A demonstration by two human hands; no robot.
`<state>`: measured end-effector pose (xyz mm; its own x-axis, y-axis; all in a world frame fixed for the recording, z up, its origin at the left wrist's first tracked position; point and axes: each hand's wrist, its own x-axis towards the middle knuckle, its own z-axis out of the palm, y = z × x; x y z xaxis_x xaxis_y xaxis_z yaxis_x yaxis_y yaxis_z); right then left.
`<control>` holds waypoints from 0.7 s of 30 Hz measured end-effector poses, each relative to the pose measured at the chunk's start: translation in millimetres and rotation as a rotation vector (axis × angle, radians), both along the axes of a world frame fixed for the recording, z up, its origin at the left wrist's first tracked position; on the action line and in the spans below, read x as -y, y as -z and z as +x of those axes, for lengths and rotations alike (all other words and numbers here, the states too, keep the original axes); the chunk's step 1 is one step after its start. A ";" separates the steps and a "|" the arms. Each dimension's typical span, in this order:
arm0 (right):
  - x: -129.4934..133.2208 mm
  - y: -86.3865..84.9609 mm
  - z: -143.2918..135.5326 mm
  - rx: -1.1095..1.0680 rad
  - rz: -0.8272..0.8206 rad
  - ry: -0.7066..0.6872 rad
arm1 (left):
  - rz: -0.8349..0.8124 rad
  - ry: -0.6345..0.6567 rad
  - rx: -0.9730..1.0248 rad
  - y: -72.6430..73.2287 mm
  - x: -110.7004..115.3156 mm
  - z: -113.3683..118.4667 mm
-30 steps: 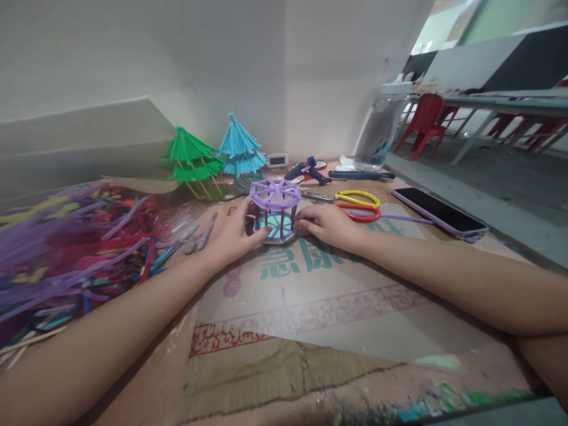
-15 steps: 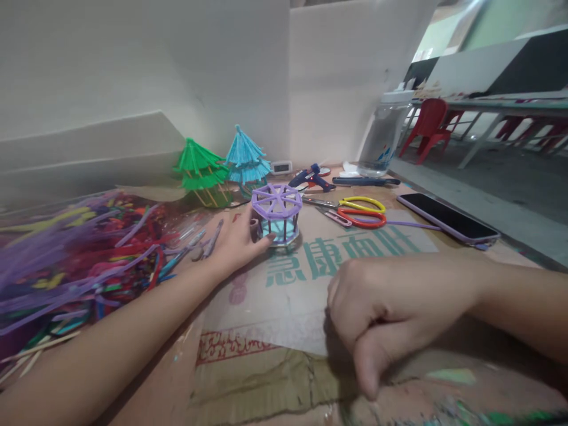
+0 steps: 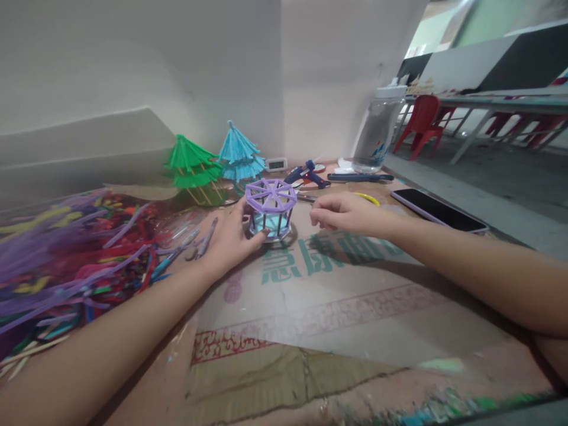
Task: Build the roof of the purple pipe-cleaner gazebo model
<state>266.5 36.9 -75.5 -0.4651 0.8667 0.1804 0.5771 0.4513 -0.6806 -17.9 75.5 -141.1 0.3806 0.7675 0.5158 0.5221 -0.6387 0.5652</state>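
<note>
A small purple octagonal frame point(image 3: 271, 196) with dark posts and a light blue base stands upright on the printed cardboard point(image 3: 284, 307). My left hand point(image 3: 235, 236) holds it from the left side, with the thumb at the front of the base and the fingers behind. To the right of the frame, my right hand point(image 3: 339, 213) hovers over the cardboard with its fingers curled together. Whether anything is pinched in them cannot be made out. Behind that hand the scissors point(image 3: 367, 199) are mostly hidden, only a yellow handle and part of the blades showing.
Pipe cleaners point(image 3: 89, 260) lie heaped on the left. Green point(image 3: 195, 168) and blue point(image 3: 242, 154) tiered roofs stand behind. Further right are a glue gun point(image 3: 307, 174), a dark cutter point(image 3: 360, 177), a bottle point(image 3: 379, 130) and a phone point(image 3: 437, 210). Pens point(image 3: 206, 238) lie beside my left hand.
My right hand has moved forward from the near part of the cardboard to beside the frame, covering much of the scissors. My left hand keeps its hold, and the view has shifted slightly.
</note>
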 end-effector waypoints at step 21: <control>-28.4 27.4 15.5 -0.423 -0.264 0.081 | 0.021 0.011 -0.032 -1.8 0.3 -0.9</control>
